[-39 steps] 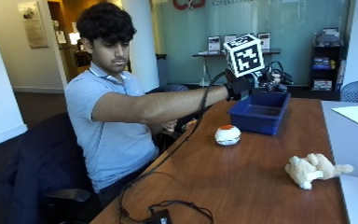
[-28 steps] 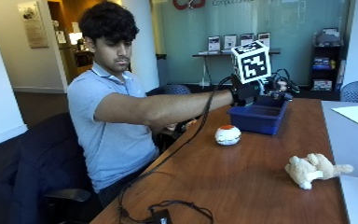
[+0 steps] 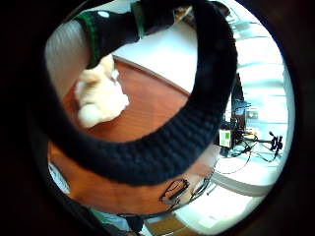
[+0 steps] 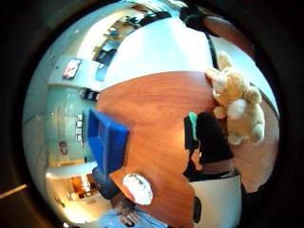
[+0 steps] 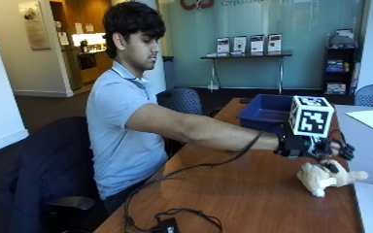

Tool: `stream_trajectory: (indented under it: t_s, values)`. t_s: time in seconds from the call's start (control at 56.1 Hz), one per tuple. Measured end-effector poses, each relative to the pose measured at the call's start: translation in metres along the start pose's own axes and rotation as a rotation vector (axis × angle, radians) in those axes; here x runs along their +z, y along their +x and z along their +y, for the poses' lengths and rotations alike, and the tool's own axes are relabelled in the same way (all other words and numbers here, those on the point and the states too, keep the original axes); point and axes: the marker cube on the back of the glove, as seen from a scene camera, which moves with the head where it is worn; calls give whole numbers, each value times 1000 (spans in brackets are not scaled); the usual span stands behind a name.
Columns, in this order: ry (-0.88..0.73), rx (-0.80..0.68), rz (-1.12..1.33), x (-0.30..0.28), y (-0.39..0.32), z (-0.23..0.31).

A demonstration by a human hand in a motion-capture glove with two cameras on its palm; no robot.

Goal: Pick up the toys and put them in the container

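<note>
Gloved hand [image 5: 315, 145] just above the plush toy [image 5: 325, 177] on the table [image 5: 251, 194] — whether its fingers grip, cannot tell. Blue bin [image 5: 267, 111] well behind; ball [image 4: 137, 188] near the bin.

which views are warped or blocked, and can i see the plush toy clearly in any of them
Both palm views are fisheye-warped; the little finger one is mostly blocked by a black strap, plush toy blurred behind it. Thumb view shows the toy clearly beside the bin. Outside view is undistorted, gloved hand partly covering the toy.
</note>
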Motion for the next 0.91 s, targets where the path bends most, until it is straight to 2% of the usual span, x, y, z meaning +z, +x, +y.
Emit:
stream_trajectory:
  t_s: [0.089,0.178,0.214,0.303,0.392,0.552,0.713,0.909]
  values:
    - [-109,82,17,36,12,-16]
    - [-190,83,-57,65,21,-22]
    - [-169,64,-96,70,22,-24]
    - [3,28,-116,69,21,-29]
    - [69,11,-138,58,18,-30]
    - [169,-75,-280,1,-33,-27]
    - [272,-254,-369,-86,-129,-12]
    - [287,-541,-345,-157,-271,31]
